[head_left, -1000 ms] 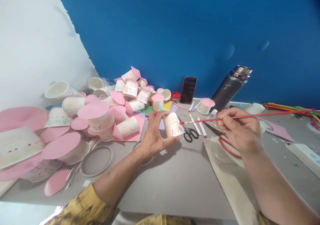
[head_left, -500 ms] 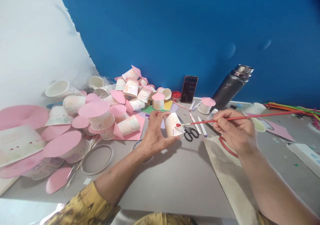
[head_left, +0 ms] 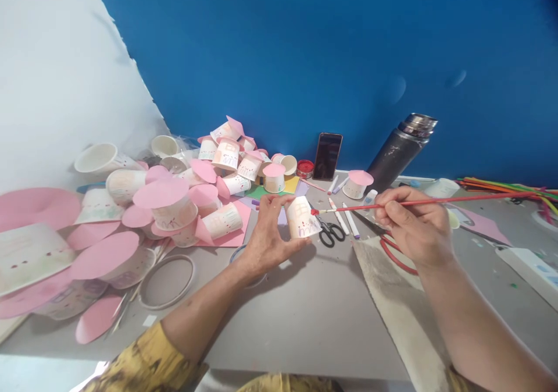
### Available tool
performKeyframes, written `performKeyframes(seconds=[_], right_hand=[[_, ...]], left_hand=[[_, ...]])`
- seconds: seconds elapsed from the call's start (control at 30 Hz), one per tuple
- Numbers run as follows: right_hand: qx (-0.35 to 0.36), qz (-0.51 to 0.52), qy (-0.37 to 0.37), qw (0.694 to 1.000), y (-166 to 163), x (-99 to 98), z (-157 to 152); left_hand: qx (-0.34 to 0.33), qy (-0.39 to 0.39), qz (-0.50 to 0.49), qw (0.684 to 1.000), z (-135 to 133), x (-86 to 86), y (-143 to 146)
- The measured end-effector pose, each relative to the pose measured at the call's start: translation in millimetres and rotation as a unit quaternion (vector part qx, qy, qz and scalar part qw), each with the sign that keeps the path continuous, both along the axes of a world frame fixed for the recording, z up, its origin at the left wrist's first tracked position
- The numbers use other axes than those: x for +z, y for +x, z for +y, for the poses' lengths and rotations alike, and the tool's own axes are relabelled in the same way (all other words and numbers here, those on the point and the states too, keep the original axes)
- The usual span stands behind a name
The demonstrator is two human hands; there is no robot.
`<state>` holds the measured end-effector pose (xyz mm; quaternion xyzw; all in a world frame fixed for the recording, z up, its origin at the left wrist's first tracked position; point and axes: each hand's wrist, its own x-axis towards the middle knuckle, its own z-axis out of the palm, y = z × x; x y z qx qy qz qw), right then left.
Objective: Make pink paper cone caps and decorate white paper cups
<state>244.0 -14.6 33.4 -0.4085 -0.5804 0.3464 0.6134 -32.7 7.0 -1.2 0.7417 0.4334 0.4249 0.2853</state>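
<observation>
My left hand (head_left: 268,235) grips a white paper cup (head_left: 300,214) upside down and slightly tilted, thumb at its lower rim and fingers over its top. The cup has an orange window drawing, purple marks and red dots. In my right hand (head_left: 414,226) is a long red paintbrush (head_left: 422,202), pinched between thumb and fingers. Its red-loaded tip is at the right side of the cup; whether it touches the cup I cannot tell. Black-handled scissors (head_left: 332,234) lie on the table just behind the cup.
Many decorated cups with pink paper roofs (head_left: 161,193) are piled on the left. A phone (head_left: 328,156) and a black flask (head_left: 403,150) stand by the blue wall, near a red paint pot (head_left: 305,168). Markers (head_left: 351,221), a cloth (head_left: 392,299) and a power strip (head_left: 527,273) lie right.
The brush tip has drawn back slightly to the right and up from the cup's front, where red dots now show. Both hands keep their hold; the view has shifted slightly.
</observation>
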Motion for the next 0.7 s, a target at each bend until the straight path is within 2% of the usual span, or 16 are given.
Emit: performKeyframes(seconds=[0.23, 0.47, 0.7], right_hand=[[0.026, -0.045, -0.008, 0.999, -3.1, -1.7, -1.2], [0.003, -0.017, -0.001, 1.0, 6.7, -0.5, 0.2], [0.008, -0.048, -0.002, 0.999, -0.3, 1.3, -0.7]], left_hand=[[0.006, 0.019, 0.0, 1.0, 1.5, -3.7, 0.1], [0.006, 0.024, -0.009, 1.0, 3.8, -5.6, -1.3], [0.006, 0.03, -0.008, 0.999, 5.2, -7.1, -1.9]])
